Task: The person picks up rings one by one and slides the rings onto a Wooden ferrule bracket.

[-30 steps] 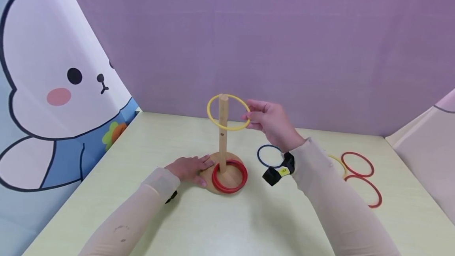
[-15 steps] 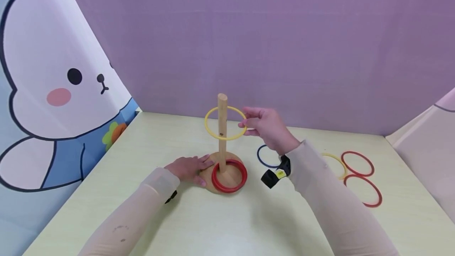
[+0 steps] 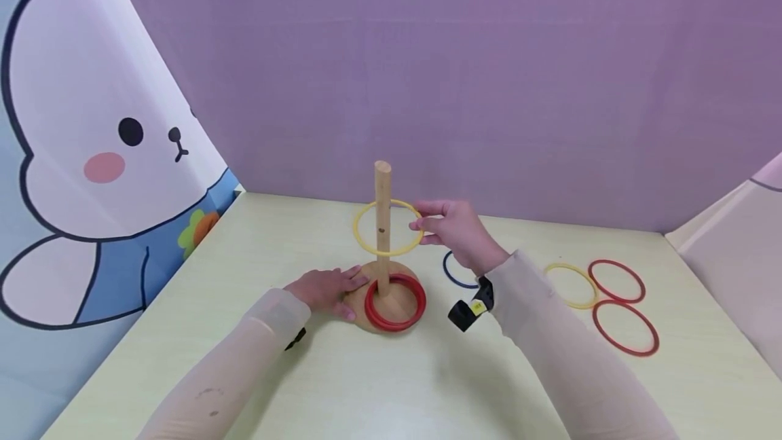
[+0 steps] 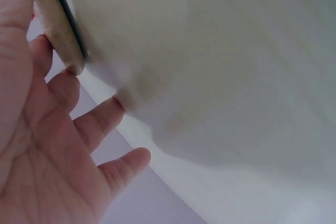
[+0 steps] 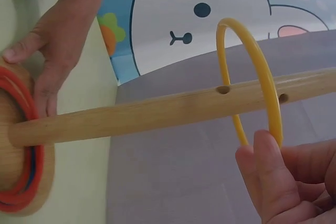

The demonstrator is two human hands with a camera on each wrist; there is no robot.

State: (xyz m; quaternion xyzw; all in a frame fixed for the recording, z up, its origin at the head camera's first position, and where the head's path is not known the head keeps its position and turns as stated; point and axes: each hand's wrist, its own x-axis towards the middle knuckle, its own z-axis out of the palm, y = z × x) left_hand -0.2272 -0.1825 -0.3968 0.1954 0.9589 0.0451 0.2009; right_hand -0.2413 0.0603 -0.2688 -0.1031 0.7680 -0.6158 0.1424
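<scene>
Grip of the right hand is a pinch: thumb and fingers close on the outer rim of a thin, round yellow ring and on nothing else. That ring encircles a tall, round wooden pole, part-way along its height and well above the flat, round wooden base. Holding it roughly level by one side presumably leaves the pole free to pass through the middle.

Left hand rests at the left edge of the base with fingers extended and spread, grasping nothing; the placement is judged to be for steadying. Glossy red rings lie around the foot of the pole. On the pale surface, off to the right, lie a dark blue ring, a second yellow ring and two loose red rings, apparently kept within the right hand's reach.

Limits of inspection: the right hand and wrist hide part of the dark blue ring. Red rings at the foot overlap too closely to count; a blue strip (seen in the right wrist view only) shows among them, possibly another ring. Contact between held ring and pole cannot be confirmed. The left wrist view cuts off most of the base.
</scene>
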